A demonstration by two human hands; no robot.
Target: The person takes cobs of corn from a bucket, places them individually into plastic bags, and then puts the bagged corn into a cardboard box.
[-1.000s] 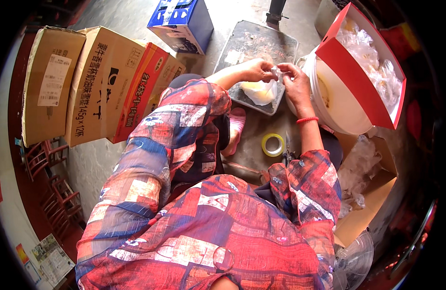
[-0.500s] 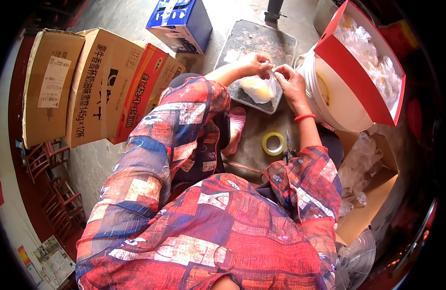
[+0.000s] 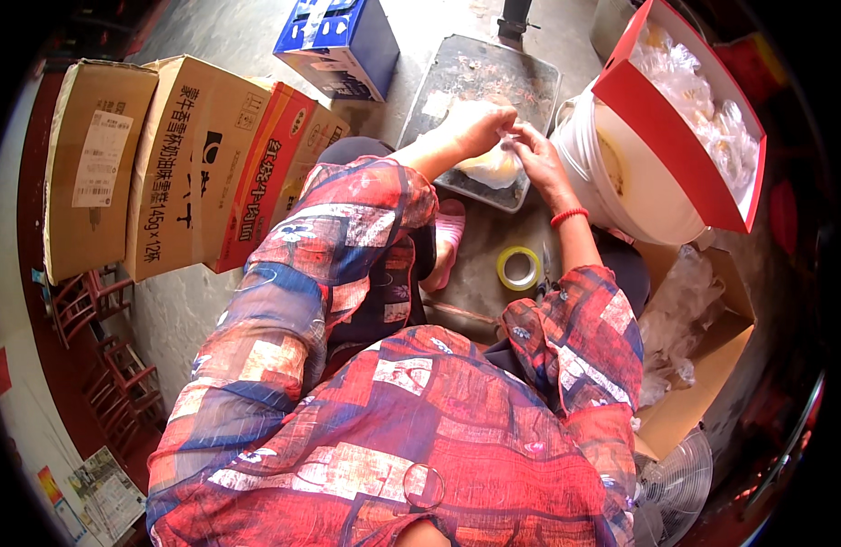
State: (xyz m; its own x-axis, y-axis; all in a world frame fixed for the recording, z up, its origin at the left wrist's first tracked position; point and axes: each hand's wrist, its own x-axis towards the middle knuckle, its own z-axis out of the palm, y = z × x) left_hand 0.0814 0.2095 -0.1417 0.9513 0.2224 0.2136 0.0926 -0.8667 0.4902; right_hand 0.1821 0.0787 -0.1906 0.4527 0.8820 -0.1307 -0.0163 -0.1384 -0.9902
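Far left: cartons (image 3: 179, 169), three fronts in a row; beyond them wooden seats (image 3: 131, 372), at least two, too crowded toward the rim for a sure count; next a blue box (image 3: 337, 50), one, then a pink slipper (image 3: 450, 244), one.

Centre: a dark flat platform (image 3: 498, 66), one; left hand (image 3: 475, 132), fingers curled in, thumb and fingertips closed on the gathered neck of a clear plastic bag (image 3: 495, 173), exact pinch partly hidden; the bag, one, holds something pale yellow and hangs or rests over the platform's near edge, which of the two I cannot tell; right hand (image 3: 541, 159), thumb and forefinger nearly together on the same neck, remaining fingers loosely bent. Step in hand, as judged: both hands working the bag's neck; the next move calls for fine fingertip control, one pinch kept firm while the other shifts, contents below the fingers.

Right of this: yellow tape roll (image 3: 503, 270), one; scissors (image 3: 544, 281), apparently one pair, partly under the sleeve; white bucket (image 3: 656, 199), one at least; tilted red box (image 3: 666, 141), one, with several filled bags (image 3: 728, 150), overlapping, not countable; open brown carton (image 3: 703, 383), one, with crumpled clear plastic (image 3: 671, 324), uncounted.
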